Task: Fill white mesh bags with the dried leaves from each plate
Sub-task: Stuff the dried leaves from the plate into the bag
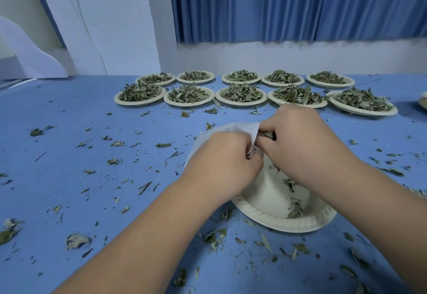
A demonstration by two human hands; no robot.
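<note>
The blue table [80, 108] spread wide, littered with leaf crumbs, and reached back to a white wall under a blue curtain [300, 4]. Along its far side stood ten full plates [241, 103] in two rows, their rims nearly touching. The near plate [284, 225] lay right under the hands, almost bare, with only a few scraps in its well.

The left hand [221, 159] had its fingers curled and pinched the mouth of the white bag [231, 129], which was lifted over the plate's far rim. The right hand [298, 136] was bunched round a clump of dried leaves [265, 133] at that mouth.

The step looked like stuffing in the last of this plate. It would go best with the mouth held wide and kept above the plate, so that anything dropped landed in the well. The clump should be pushed well in before the fingers let go.

For room, bare table lay open to the left. The front row of full plates sat close behind the knuckles, so a forward reach risked knocking a rim. The table's near edge was out of sight.
</note>
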